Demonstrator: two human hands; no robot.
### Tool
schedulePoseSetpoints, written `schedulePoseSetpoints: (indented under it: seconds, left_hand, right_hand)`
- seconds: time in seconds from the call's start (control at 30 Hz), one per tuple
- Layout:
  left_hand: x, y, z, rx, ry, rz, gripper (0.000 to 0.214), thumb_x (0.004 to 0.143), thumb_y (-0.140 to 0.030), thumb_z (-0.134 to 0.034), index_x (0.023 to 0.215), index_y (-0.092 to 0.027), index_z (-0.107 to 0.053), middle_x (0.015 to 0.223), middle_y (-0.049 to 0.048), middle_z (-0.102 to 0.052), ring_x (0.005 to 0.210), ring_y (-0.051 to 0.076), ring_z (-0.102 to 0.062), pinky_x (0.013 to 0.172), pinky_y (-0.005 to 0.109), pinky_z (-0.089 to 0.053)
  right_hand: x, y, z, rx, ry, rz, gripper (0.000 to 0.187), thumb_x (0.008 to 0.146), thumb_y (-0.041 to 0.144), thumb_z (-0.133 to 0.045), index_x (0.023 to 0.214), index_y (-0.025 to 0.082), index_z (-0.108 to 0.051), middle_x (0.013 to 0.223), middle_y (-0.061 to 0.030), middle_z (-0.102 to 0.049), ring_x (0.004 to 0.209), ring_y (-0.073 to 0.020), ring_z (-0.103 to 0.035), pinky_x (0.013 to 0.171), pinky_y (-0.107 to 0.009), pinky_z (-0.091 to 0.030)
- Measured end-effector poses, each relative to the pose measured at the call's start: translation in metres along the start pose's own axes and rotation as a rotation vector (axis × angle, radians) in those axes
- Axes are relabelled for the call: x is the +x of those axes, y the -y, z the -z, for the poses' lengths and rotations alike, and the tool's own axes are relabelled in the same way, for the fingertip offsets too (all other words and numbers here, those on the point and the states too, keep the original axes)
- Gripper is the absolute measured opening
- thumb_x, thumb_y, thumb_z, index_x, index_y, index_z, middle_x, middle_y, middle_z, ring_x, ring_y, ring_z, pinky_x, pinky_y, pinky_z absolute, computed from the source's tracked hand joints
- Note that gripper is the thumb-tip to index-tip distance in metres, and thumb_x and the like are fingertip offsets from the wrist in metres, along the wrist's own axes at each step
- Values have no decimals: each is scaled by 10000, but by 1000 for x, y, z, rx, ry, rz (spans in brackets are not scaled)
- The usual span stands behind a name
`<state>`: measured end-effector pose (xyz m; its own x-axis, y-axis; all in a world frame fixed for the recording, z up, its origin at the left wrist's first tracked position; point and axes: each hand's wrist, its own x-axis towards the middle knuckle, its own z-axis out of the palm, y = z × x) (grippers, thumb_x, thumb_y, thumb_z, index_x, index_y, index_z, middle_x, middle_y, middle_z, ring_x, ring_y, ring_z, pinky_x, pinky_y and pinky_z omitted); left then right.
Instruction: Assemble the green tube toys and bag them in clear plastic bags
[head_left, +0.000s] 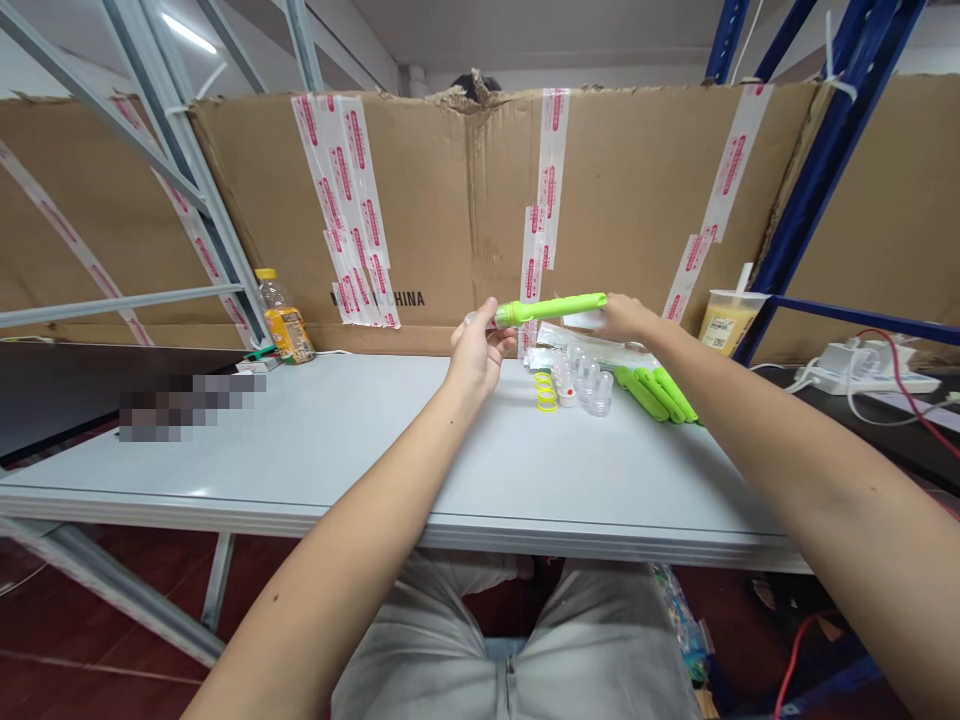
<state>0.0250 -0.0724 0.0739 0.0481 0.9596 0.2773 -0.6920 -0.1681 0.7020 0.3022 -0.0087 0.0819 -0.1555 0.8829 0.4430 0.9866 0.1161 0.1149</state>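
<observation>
Above the table, my left hand point(480, 350) is closed around the clear end of a lime-green tube-shaped handle point(559, 308), which points right and lies nearly level. My right hand point(626, 318) is at the far tip of this handle. Its fingers are blurred and partly hidden, so I cannot tell whether they grip anything. Below the hands stand several clear plastic caps point(600, 393), with a row of yellow-green rings point(547, 392) at their left. Several more green handles point(643, 394) lie side by side under my right forearm. Clear plastic bags point(592, 345) lie behind the caps.
A cardboard wall point(427, 200) closes off the back of the white table point(300, 440). A yellow-labelled bottle point(289, 325) stands at the back left. On the right are a drink cup with a straw point(725, 322), a blue post point(817, 170) and a white power strip point(870, 375) with cables.
</observation>
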Motion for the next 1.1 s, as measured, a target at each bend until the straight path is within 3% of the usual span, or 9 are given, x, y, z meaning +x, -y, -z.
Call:
schedulePoseSetpoints:
  seconds: [0.17, 0.27, 0.47, 0.67, 0.83, 1.1]
  left_hand:
    - [0, -3, 1, 78, -41, -198, 342, 716, -340, -817, 819, -185, -530, 751, 10, -690, 512, 73, -585, 476, 192, -460]
    - [-6, -8, -3, 145, -63, -296, 365, 699, -341, -831, 815, -200, -515, 689, -24, -650, 514, 76, -596, 461, 180, -448]
    - [-21, -11, -9, 195, -60, -351, 368, 672, -292, -851, 800, -208, -517, 675, -48, -622, 484, 71, -584, 422, 182, -427]
    - [-17, -9, -5, 254, -73, -373, 421, 635, -333, -874, 811, -219, -510, 659, -51, -614, 479, 68, -557, 408, 172, -396]
    - [-7, -9, 2, 306, 9, -366, 414, 668, -374, -847, 817, -217, -495, 654, -44, -607, 474, 76, -574, 403, 167, -404]
    - [-1, -8, 5, 327, 31, -355, 451, 672, -345, -842, 950, -230, -506, 704, -52, -616, 465, 77, -598, 410, 162, -441]
  right_hand:
    - [-35, 14, 48, -172, -204, 39, 511, 861, 327, -652, 1319, 117, -573, 1187, -226, -587, 1117, -365, -520, 913, -467, -365]
    - [-69, 25, 65, -205, -266, 71, 474, 876, 369, -623, 1278, 120, -589, 1119, -209, -580, 1048, -357, -525, 870, -461, -373]
    - [-115, 29, 54, -175, -365, 60, 431, 882, 322, -533, 1281, 167, -576, 1024, -161, -567, 938, -326, -522, 802, -432, -380]
    - [-122, 34, 48, -121, -373, 72, 428, 852, 281, -546, 1257, 150, -584, 1020, -165, -562, 928, -320, -524, 773, -411, -406]
    - [-127, 38, 51, -48, -359, 74, 439, 852, 300, -559, 1268, 160, -565, 1055, -157, -571, 964, -319, -543, 781, -404, -434]
    - [-133, 47, 51, 63, -327, 119, 469, 851, 332, -572, 1292, 172, -556, 1093, -133, -595, 1003, -300, -584, 758, -378, -460]
